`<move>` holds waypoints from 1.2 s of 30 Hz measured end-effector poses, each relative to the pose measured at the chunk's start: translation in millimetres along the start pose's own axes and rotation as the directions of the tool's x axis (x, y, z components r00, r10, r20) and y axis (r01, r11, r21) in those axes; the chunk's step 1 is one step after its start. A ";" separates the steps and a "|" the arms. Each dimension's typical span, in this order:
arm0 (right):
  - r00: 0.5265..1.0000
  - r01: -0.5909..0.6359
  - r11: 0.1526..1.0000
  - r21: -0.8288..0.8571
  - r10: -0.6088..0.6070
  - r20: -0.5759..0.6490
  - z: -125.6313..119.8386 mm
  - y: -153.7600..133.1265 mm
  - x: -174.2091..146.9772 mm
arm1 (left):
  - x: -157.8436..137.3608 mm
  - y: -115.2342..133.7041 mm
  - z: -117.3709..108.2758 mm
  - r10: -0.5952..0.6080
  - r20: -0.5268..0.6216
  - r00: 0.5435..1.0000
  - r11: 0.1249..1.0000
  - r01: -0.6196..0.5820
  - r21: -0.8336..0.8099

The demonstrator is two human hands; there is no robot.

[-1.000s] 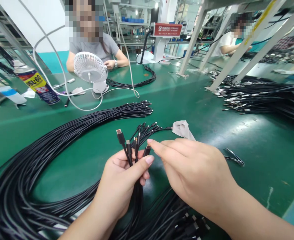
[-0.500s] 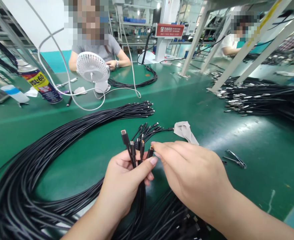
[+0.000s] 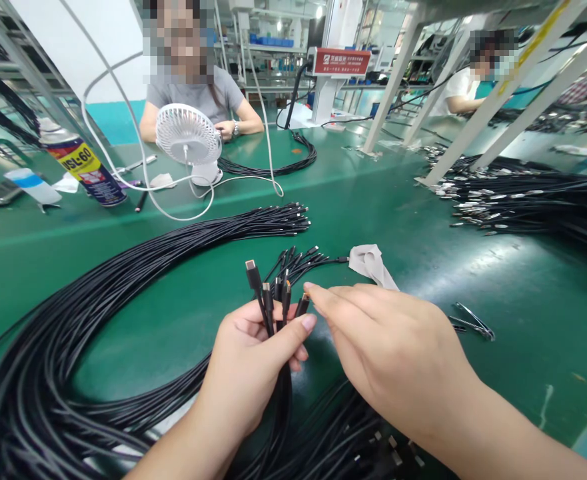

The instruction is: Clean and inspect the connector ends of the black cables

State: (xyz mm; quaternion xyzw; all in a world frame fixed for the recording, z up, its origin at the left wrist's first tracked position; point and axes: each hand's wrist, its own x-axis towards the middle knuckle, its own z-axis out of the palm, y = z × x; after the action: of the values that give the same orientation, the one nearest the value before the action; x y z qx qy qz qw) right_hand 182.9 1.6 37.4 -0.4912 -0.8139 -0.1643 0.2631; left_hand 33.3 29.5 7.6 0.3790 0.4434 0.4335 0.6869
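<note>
Several black USB cables stand in my left hand (image 3: pixel 250 363), which is closed round them just below their plugs. The plugs (image 3: pixel 267 293) fan upward, and orange shows inside some of their metal tips. My right hand (image 3: pixel 393 347) is closed in a pinch, its fingertips at the tip of the rightmost plug (image 3: pixel 302 305). Whatever lies between those fingers is hidden. Behind the hands, a smaller group of cable ends (image 3: pixel 298 263) rests on the green table (image 3: pixel 398 200), near a crumpled pale cloth (image 3: pixel 370 263).
A thick bundle of black cables (image 3: pixel 88 300) curves along the left. More cable ends (image 3: pixel 373 443) lie below my right hand. Metal tweezers (image 3: pixel 476 323) are at right. Beyond stand a spray can (image 3: pixel 88 170), a white fan (image 3: pixel 188 137), a cable pile (image 3: pixel 533 197) and a seated person (image 3: pixel 203 100).
The whole view has shifted slightly, so things appear a little further right. Both hands keep nearly the same pose round the cables and at the rightmost plug.
</note>
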 end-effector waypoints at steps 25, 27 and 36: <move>1.000 -0.009 0.999 0.040 0.009 0.000 2.1 2.3 -0.5 | 0.9 2.1 -1.6 -0.021 0.040 0.999 1.000 0.021 -0.002; 1.000 -0.012 0.999 0.037 0.013 -0.004 2.3 2.0 -0.6 | 0.9 1.4 -2.1 -0.024 0.042 0.999 1.000 0.024 -0.003; 1.000 -0.028 0.999 0.042 0.029 -0.011 1.5 1.7 1.4 | 0.7 2.2 -2.4 -0.024 0.056 0.998 1.000 0.025 -0.015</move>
State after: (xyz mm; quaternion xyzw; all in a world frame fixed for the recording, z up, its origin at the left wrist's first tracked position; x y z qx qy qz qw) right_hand 183.5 4.2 37.0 -0.4961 -0.8087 -0.1463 0.2802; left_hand 30.6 31.2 8.6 0.3802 0.4250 0.4178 0.7073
